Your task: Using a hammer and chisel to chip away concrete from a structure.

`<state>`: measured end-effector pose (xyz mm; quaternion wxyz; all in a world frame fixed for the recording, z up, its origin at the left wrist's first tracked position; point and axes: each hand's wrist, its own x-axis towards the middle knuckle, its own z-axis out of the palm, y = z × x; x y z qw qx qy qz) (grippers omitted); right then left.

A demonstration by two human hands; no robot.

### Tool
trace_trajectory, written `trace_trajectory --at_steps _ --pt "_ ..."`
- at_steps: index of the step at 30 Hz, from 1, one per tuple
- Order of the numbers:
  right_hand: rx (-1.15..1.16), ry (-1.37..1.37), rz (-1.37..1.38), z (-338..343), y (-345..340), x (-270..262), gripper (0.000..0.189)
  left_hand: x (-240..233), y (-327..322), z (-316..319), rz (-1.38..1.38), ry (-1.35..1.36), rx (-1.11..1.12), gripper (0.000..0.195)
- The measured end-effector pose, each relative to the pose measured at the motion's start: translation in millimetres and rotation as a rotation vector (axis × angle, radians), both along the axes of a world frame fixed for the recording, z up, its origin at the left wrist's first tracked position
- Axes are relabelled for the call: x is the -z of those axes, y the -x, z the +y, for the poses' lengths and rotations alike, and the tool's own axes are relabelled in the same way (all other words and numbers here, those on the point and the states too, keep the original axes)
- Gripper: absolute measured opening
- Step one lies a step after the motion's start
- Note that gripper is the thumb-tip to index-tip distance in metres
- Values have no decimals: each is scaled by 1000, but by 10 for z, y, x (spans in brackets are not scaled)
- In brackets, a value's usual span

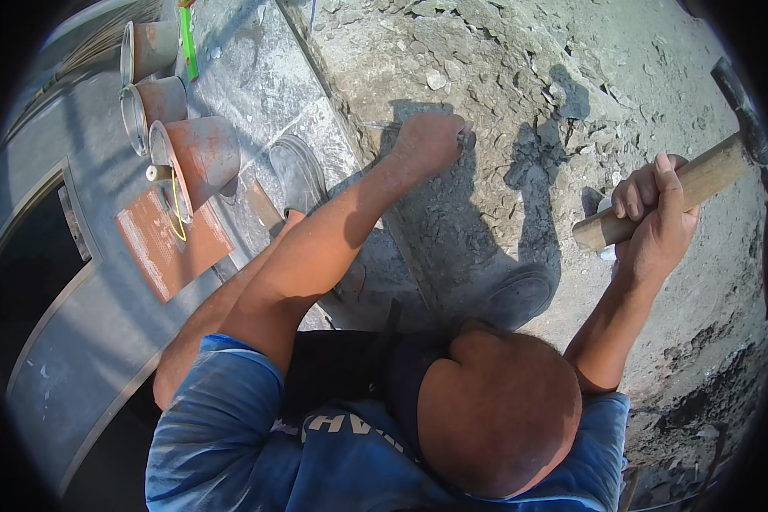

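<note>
My left hand (pixel 429 144) is closed in a fist low over the rough, broken concrete (pixel 486 70). It grips what looks like a chisel (pixel 466 137), mostly hidden by my fingers, with a grey end showing at the thumb side. A thin pointed sliver shows on the other side of the fist. My right hand (pixel 656 211) holds a hammer by its thick wooden handle (pixel 710 176), raised on the right. The dark metal hammer head (pixel 742 112) is at the far right, apart from the left hand. Something white, partly hidden, shows behind my right hand.
Several orange-stained buckets (pixel 208 157) line the left side. Beside them lie a reddish-brown tile (pixel 173 249), a spool-like piece with yellow cord (pixel 160 173) and a green spirit level (pixel 189 45). A twig broom (pixel 89 51) is behind. My shoes (pixel 297 173) straddle a slab edge (pixel 320 77).
</note>
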<state>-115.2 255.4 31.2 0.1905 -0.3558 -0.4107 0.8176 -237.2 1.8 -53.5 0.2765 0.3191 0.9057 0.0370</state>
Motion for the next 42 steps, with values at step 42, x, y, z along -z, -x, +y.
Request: trace_trajectory --at_steps 42 --pt "-534 426 -398 -1417 -484 619 14 336 -52 -167 -54 153 60 26"
